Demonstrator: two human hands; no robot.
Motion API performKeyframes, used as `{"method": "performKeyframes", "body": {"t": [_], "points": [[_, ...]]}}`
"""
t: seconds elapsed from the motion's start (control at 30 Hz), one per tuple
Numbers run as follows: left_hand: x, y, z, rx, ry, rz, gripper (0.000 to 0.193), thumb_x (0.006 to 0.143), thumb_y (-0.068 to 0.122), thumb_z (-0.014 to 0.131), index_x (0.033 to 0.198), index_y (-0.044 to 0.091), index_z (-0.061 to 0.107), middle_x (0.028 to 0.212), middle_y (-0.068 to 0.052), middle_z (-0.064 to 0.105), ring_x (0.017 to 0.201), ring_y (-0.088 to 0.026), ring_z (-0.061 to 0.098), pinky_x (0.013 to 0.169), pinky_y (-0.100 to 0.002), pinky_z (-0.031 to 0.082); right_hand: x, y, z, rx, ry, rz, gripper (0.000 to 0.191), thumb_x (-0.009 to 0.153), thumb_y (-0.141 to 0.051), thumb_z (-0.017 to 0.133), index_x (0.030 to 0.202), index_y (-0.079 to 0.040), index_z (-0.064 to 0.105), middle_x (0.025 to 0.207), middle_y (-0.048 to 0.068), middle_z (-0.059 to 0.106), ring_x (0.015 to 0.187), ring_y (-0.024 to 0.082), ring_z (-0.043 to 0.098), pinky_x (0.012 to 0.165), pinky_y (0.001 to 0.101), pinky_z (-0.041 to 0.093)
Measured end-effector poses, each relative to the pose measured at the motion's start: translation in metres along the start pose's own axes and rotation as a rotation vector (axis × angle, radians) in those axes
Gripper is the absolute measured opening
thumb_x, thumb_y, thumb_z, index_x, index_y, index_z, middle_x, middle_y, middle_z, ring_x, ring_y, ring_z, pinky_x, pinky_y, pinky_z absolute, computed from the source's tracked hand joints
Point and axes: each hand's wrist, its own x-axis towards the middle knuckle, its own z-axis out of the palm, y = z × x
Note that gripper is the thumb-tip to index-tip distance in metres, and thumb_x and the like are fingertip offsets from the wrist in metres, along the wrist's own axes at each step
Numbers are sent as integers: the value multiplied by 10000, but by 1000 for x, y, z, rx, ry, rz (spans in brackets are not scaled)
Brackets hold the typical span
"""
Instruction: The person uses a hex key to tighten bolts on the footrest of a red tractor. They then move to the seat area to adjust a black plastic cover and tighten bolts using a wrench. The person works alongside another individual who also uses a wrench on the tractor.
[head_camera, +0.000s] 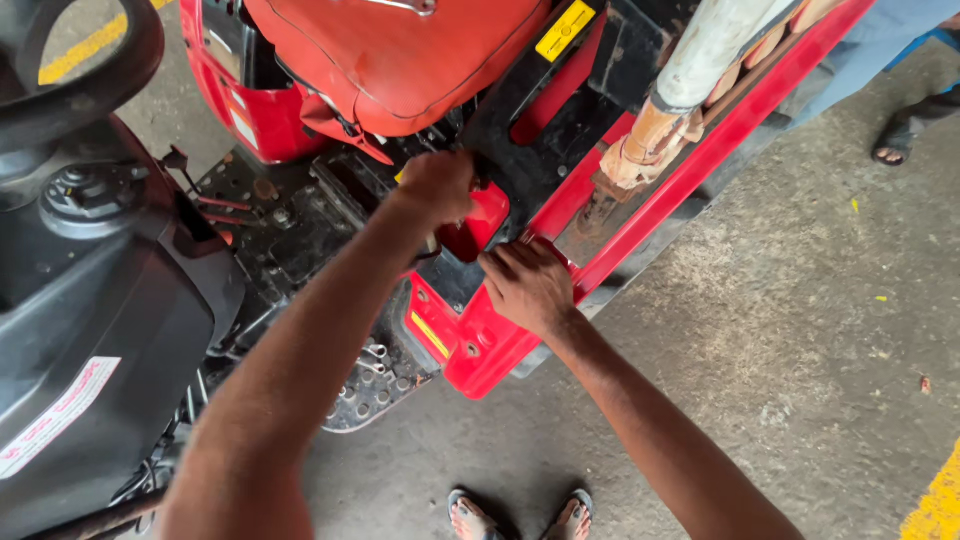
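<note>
From the head camera, a red tractor is seen from above, with its red seat (395, 55) at the top of the view and a black steering wheel (75, 60) at the upper left. The work is centred on the red fender (480, 350), a painted sheet-metal panel beside the seat, over which a black plastic trim piece (530, 130) is laid.

The left hand (437, 187) is curled shut near an opening in the fender, just below the seat; whether something small is gripped inside it cannot be told, since the fingers are hidden under the knuckles. The right hand (527, 287) is laid flat on the fender's upper face, fingers pressed against the edge where the red panel meets the black trim; nothing is held in it.

The fender is judged to be stiff and fairly heavy, with smooth paint that may be slippery and thin edges that may be sharp. A hold is best taken along the folded outer rim or at the opening, not on the plastic trim, which is likely to flex.

The fender lies directly beneath both hands, and is touched by the right. A perforated metal footplate (370, 395) lies lower down, and the person's sandalled feet (520, 515) are seen on the concrete floor (780, 330). Another person's sandalled foot (915, 125) is seen at the upper right.
</note>
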Motion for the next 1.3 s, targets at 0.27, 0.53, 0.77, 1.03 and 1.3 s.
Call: {"method": "performKeyframes", "body": {"t": [0.27, 0.53, 0.77, 1.03, 1.3], "points": [[8, -14, -3, -289, -175, -94, 400, 788, 365, 761, 1041, 58, 720, 1077, -232, 748, 1016, -388, 706, 851, -493, 544, -1, 1, 1, 6, -4, 3, 197, 801, -144, 737, 976, -82, 671, 853, 39, 638, 825, 228, 648, 768, 402, 502], [-20, -24, -15, -493, -83, 20, 538, 821, 418, 737, 1215, 86, 584, 1107, -177, 718, 996, -380, 707, 848, -502, 558, 1, -4, 0, 26, -37, 52, 228, 798, -148, 742, 1011, -104, 672, 877, 36, 664, 838, 232, 661, 788, 419, 525], [-13, -53, -32, -193, 647, -151, 266, 1107, 229, 521, 1339, 117, 587, 1389, -120, 583, 1302, -329, 554, 1086, -444, 488, 64, -3, 7, 117, -119, 324, 607, 856, -231, 760, 1378, -34, 520, 1145, 227, 622, 824, 427, 679, 608, 507, 559], [-6, -110, -32, -39, 286, -199, 902, 1012, 511, 592, 1646, 188, 39, 1725, -71, 44, 1585, -288, 105, 1225, -674, 129, 158, 53, 40, -139, -659, -227, 552, 767, -402, 826, 1162, -78, 618, 782, 173, 713, 754, 378, 714, 683, 511, 562], [-11, -121, -22, -106, 349, -161, 1014, 950, 431, 706, 1650, 203, 10, 1734, -47, 18, 1595, -282, 80, 1227, -658, 178, 143, 15, 61, -290, -430, 160, 466, 877, -422, 771, 1099, -49, 601, 665, 162, 695, 650, 369, 718, 614, 479, 560]]}}
